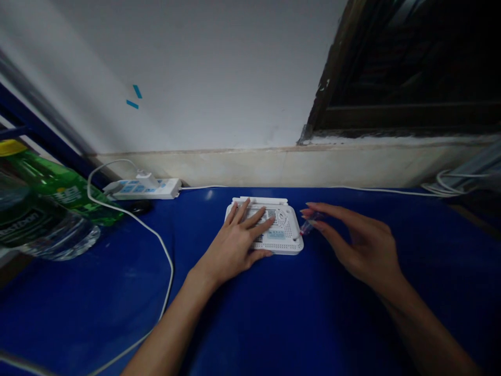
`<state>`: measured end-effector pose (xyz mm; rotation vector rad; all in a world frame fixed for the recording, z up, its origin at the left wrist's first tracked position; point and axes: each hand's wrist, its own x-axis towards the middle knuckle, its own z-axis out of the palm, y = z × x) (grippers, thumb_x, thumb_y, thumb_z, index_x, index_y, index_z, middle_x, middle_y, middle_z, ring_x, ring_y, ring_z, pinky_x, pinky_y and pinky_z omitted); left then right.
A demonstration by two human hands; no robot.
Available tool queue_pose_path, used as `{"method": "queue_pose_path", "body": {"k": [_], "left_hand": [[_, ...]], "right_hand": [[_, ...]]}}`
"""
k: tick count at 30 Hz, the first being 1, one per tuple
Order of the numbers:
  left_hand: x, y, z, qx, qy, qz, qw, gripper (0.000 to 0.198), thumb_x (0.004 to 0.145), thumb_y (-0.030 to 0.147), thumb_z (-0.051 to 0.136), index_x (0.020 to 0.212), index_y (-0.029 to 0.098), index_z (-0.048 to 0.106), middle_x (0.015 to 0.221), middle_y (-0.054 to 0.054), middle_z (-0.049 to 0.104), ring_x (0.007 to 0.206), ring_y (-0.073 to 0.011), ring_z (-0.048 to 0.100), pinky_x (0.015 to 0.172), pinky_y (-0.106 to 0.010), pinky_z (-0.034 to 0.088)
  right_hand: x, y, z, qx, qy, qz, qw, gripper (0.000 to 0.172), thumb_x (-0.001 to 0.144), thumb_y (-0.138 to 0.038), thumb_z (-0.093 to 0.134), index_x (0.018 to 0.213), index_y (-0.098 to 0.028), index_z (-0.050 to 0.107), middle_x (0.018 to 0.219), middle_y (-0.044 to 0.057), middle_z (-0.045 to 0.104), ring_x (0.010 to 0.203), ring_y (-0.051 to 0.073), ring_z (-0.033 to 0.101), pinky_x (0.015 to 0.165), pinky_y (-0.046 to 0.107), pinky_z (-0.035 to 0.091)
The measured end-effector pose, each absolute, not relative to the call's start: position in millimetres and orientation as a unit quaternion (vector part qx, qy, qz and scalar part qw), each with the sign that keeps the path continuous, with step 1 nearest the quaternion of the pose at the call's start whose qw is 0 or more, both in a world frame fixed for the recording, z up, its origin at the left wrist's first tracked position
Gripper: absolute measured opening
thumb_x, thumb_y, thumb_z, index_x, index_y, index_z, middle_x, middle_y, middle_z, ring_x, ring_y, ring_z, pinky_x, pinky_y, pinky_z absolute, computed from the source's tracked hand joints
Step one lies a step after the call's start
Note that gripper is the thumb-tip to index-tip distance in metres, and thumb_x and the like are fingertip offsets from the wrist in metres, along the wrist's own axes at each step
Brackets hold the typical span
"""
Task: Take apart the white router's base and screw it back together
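Note:
A white router with a perforated casing and printed labels lies flat on the blue table. My left hand rests on its left half, fingers spread across the casing and thumb along the near edge. Between the thumb and fingertips of my right hand is a small screwdriver with a clear handle. It is tilted, and its tip meets the router near the front right corner. Whether the tip sits in a screw is too small to tell.
A white power strip with a plugged-in charger stands at the back left, its white cable looping forward over the blue table. A green bottle and a clear water bottle are at the left. A wall rises behind.

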<state>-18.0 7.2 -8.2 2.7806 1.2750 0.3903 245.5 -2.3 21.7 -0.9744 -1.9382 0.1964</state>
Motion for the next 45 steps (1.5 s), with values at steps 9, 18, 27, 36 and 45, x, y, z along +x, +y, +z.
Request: {"method": "queue_pose_path", "body": {"k": [9,18,27,36,45], "left_hand": [[-10,2,-10,0.892,0.415,0.171,0.043,0.068,0.093,0.050,0.067,0.152,0.022,0.047,0.159,-0.012,0.043,0.152,-0.0336,0.029,0.123,-0.054,0.031],[-1,-1,-10,0.891,0.419,0.169,0.039,0.063,0.095,0.044,0.067,0.150,0.019,0.050,0.159,-0.016,0.042,0.150,-0.0331,0.035,0.122,-0.051,0.033],[-2,-1,-11,0.893,0.413,0.175,0.045,0.061,0.095,0.043,0.067,0.149,0.020,0.051,0.157,-0.015,0.045,0.148,-0.0330,0.037,0.121,-0.053,0.034],[-2,-1,-11,0.891,0.414,0.180,0.044,0.060,0.095,0.042,0.067,0.148,0.020,0.051,0.157,-0.015,0.045,0.148,-0.0339,0.038,0.120,-0.054,0.035],[-2,-1,-11,0.890,0.412,0.187,0.047,0.060,0.094,0.041,0.069,0.148,0.021,0.052,0.157,-0.016,0.046,0.147,-0.0344,0.039,0.119,-0.056,0.036]], "right_hand": [[239,-2,20,-0.359,-0.818,0.093,0.439,0.039,0.101,-0.017,0.054,0.138,-0.028,0.062,0.127,0.009,0.069,0.116,0.025,0.063,0.096,0.043,0.053],[223,-1,17,-0.370,-0.779,0.061,0.503,0.026,0.092,-0.024,0.071,0.115,-0.033,0.076,0.083,0.003,0.065,0.083,0.022,0.061,0.072,0.037,0.053],[223,0,17,-0.349,-0.793,0.092,0.491,0.038,0.096,-0.012,0.060,0.127,-0.032,0.069,0.107,0.004,0.074,0.104,0.023,0.062,0.090,0.043,0.052],[223,-1,16,-0.351,-0.798,0.120,0.476,0.046,0.101,-0.013,0.051,0.140,-0.034,0.060,0.127,0.005,0.070,0.119,0.025,0.058,0.100,0.048,0.049],[228,4,14,-0.372,-0.780,0.103,0.492,0.033,0.098,-0.020,0.061,0.127,-0.032,0.070,0.103,0.006,0.067,0.101,0.024,0.061,0.087,0.043,0.052]]}}
